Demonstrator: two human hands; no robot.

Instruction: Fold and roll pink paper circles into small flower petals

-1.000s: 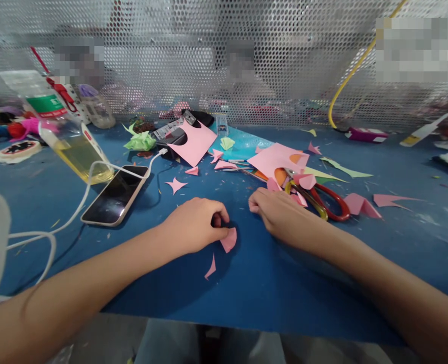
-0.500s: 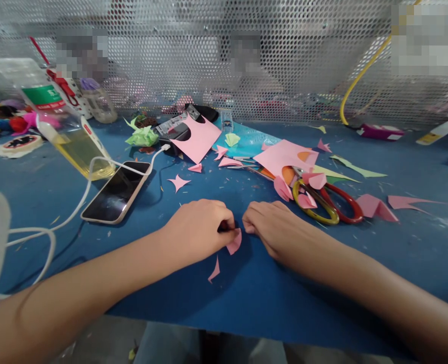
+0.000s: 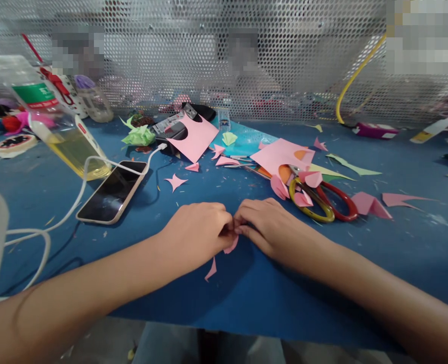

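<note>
Low over the blue table, my left hand (image 3: 199,230) pinches a small folded pink paper piece (image 3: 230,246), whose rounded lower edge shows beneath the fingertips. My right hand (image 3: 267,225) has its fingers closed at the same piece, touching the left fingertips; the part between them is hidden. Just below lies a thin pink paper sliver (image 3: 211,269). To the right of my right hand, scissors (image 3: 332,202) with yellow and red handles rest among pink paper scraps (image 3: 371,204). A pink sheet (image 3: 280,155) with round cut-outs lies behind them.
At left are a phone (image 3: 114,192), a looping white cable (image 3: 83,189) and a tilted bottle (image 3: 76,146) of yellow liquid. Crumpled green paper (image 3: 138,135) and another cut pink sheet (image 3: 193,135) lie farther back. A perforated metal panel (image 3: 193,55) closes off the far side.
My right hand has moved left, and its fingertips now meet my left hand at the pink paper piece. Less of that piece shows. The view has shifted slightly.
</note>
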